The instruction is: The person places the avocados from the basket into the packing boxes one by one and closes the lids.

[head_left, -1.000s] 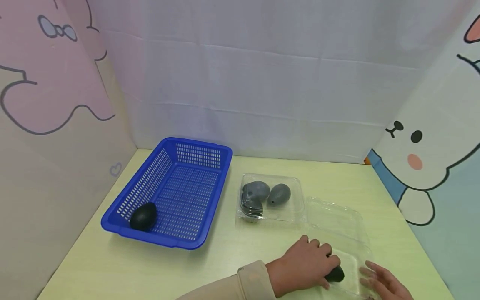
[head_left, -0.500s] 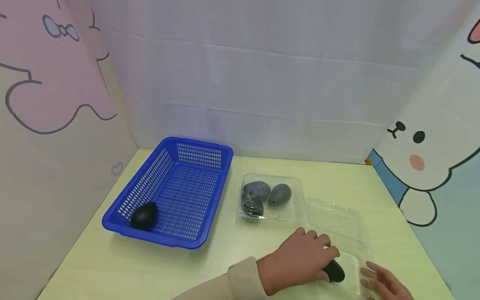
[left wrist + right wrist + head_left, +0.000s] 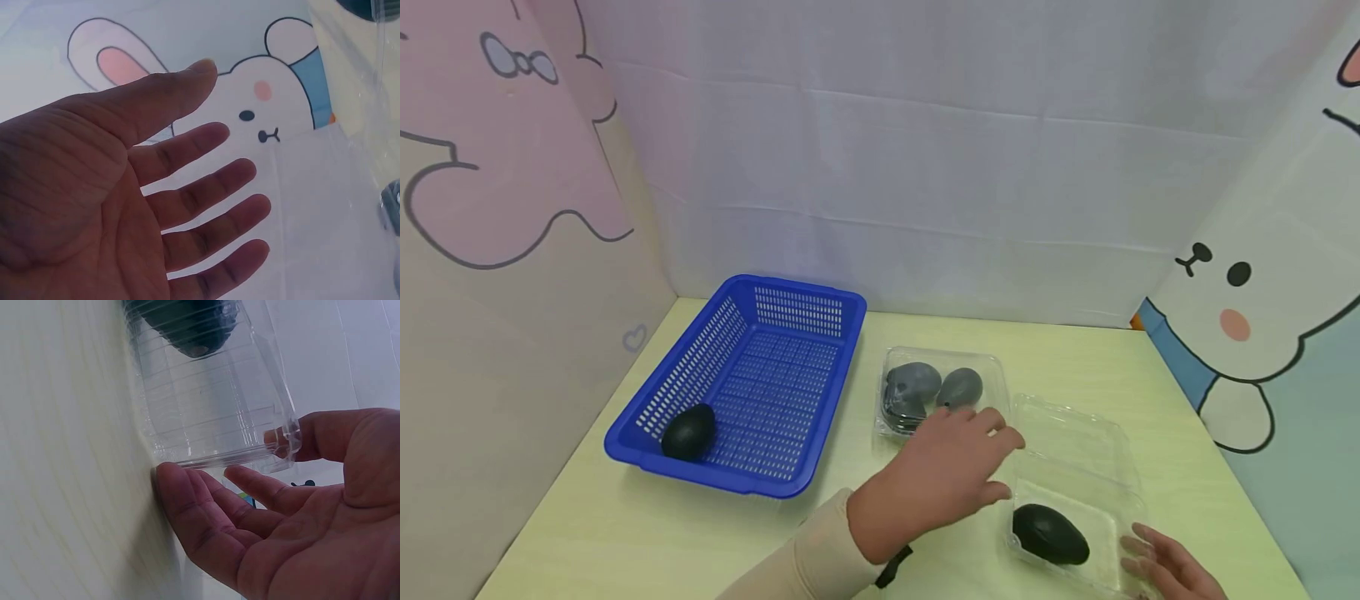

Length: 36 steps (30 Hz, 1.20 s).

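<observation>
A dark avocado (image 3: 1050, 534) lies in the left part of an open clear plastic box (image 3: 1105, 533), whose lid (image 3: 1075, 433) is folded back flat on the table. My left hand (image 3: 936, 475) hovers left of the box and holds nothing; its fingers and thumb are spread in the left wrist view. At the box's right end, my right hand (image 3: 1176, 567) grips the edge. The right wrist view shows its thumb (image 3: 325, 432) at the rim and its fingers (image 3: 206, 519) against the outer wall. Another avocado (image 3: 688, 433) sits in the blue basket (image 3: 820, 492).
Behind my left hand stands a closed clear box (image 3: 996, 375) with several dark avocados inside, partly covered by the hand. Patterned cloth walls (image 3: 925, 167) close off the back and both sides of the pale table (image 3: 647, 533).
My left hand has let go of the avocado, leaving it in the open box, and has moved left and away. The right hand stays in place at the box.
</observation>
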### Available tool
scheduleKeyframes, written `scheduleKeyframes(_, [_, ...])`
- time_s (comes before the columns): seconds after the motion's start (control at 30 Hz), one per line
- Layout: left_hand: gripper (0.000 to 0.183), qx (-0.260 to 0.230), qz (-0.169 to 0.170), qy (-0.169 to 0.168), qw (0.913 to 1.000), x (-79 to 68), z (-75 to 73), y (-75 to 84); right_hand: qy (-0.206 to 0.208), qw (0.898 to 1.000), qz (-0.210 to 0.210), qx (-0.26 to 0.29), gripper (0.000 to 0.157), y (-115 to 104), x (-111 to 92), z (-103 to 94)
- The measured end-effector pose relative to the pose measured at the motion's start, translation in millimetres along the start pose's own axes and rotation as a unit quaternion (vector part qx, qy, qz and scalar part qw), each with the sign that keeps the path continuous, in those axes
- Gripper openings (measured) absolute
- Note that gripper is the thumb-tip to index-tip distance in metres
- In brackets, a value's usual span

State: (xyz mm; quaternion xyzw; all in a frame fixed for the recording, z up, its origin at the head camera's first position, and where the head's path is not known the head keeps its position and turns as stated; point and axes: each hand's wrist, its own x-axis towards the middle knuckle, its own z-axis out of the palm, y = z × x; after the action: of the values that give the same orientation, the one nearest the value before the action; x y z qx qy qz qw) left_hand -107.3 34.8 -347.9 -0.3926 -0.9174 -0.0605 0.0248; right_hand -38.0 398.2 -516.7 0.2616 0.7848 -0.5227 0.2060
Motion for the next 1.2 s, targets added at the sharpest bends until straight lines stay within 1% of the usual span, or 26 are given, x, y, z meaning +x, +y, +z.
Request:
scheduleKeyframes(0.1, [0.048, -0.016, -0.035, 0.004, 0.9992, -8.2, -11.2, -12.8, 0.004, 1.0, 0.002, 0.002, 0.078, -2.2, -1.2, 1.3])
scheduleKeyframes(0.13, [0.048, -0.022, -0.047, 0.004, 0.9987, -11.3, -15.0, -16.4, -0.001, 1.0, -0.006, -0.001, 0.08, -2.9, -2.5, 1.6])
scheduleKeyframes(0.2, [0.048, -0.031, -0.068, 0.007, 0.9972, -16.6, -20.9, -22.7, 0.0, 1.0, -0.003, 0.003, 0.081, -5.3, -4.4, 2.5])
scheduleKeyframes(0.3, [0.048, -0.036, -0.088, 0.015, 0.9953, -24.0, -28.4, -30.3, 0.001, 1.0, -0.002, 0.007, 0.083, -7.5, -7.0, 2.3])
scheduleKeyframes(0.47, [0.047, -0.056, -0.115, 0.039, 0.9911, -35.7, -34.7, -43.7, -0.003, 1.0, -0.002, 0.006, 0.086, -6.9, -7.3, 2.3])
scheduleKeyframes(0.63, [0.047, -0.09, -0.139, 0.065, 0.984, -49.2, -39.1, -58.9, -0.004, 1.0, -0.003, 0.006, 0.084, -4.8, -5.9, 1.8])
scheduleKeyframes(0.77, [0.048, -0.104, -0.172, 0.065, 0.9775, -61.4, -40.8, -71.6, -0.004, 1.0, -0.008, 0.014, 0.082, -4.0, -5.2, 1.1])
scheduleKeyframes(0.97, [0.052, -0.089, -0.219, 0.065, 0.9696, -80.4, -43.1, -92.1, 0.0, 1.0, -0.013, 0.02, 0.08, -4.5, -6.5, 1.4])
scheduleKeyframes(1.2, [0.052, -0.072, -0.249, 0.058, 0.964, -105.2, -45.9, -117.0, 0.004, 0.999, -0.016, 0.028, 0.084, -6.0, -8.9, 2.4])
